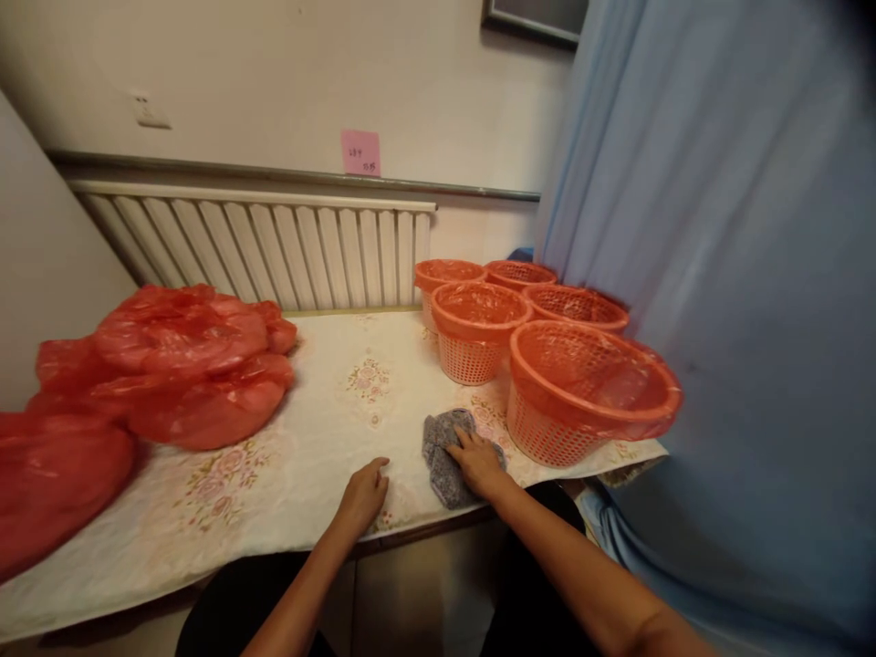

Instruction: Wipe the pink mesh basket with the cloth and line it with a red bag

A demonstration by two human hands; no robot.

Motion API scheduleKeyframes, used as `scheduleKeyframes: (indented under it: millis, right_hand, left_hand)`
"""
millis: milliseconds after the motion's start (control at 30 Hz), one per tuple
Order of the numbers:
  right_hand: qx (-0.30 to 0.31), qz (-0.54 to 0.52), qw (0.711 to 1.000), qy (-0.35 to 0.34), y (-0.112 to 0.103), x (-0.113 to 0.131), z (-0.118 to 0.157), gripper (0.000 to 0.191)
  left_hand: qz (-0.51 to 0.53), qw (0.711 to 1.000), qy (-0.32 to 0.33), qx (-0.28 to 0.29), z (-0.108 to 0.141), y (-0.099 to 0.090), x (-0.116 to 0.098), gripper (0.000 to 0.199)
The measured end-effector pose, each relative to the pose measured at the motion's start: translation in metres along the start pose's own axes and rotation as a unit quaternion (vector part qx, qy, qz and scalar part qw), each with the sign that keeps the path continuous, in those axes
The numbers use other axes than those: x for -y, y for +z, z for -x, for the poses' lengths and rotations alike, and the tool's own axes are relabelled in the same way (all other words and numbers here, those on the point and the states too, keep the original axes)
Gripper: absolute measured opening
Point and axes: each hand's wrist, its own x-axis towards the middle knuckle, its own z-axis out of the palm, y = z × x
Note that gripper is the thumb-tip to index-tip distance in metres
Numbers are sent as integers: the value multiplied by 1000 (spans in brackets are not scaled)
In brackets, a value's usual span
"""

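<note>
Several baskets (547,429) hold red liners (581,365); right fingers (472,445) touch cloth (448,479).

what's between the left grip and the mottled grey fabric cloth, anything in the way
Nothing visible blocks it: only the flowered cream tablecloth separates the left grip from the mottled grey fabric cloth, on which the right grip rests.

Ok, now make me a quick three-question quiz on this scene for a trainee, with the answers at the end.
1. What is under the person's right hand?
2. How many plastic baskets can be seen: A) three, B) five, or C) eight?
3. True or false: the pink paper note is higher up than the top of the radiator.

Key:
1. A gray cloth.
2. B.
3. True.
</note>
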Motion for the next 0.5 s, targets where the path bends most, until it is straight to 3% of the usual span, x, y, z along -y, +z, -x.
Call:
scheduleKeyframes:
  millis: [167, 300, 367, 433, 500]
  right_hand:
    - [-31, 5, 995, 91, 0, -40, 4, 31]
    - [-91, -2, 991, 99, -25, -40, 20, 34]
    - [-170, -18, 984, 44, -50, -32, 38, 37]
    - [-292, -17, 956, -15, -84, -28, 59, 39]
    - [-391, 42, 919, 11, -122, -36, 78, 43]
  left_hand:
    - [4, 999, -13, 36, 7, 9, 1, 38]
    - [3, 999, -22, 45, 7, 12, 7, 37]
    - [10, 999, -21, 41, 7, 15, 10, 36]
    - [21, 999, -22, 45, 7, 17, 9, 37]
    - [28, 998, -25, 58, 8, 19, 6, 37]
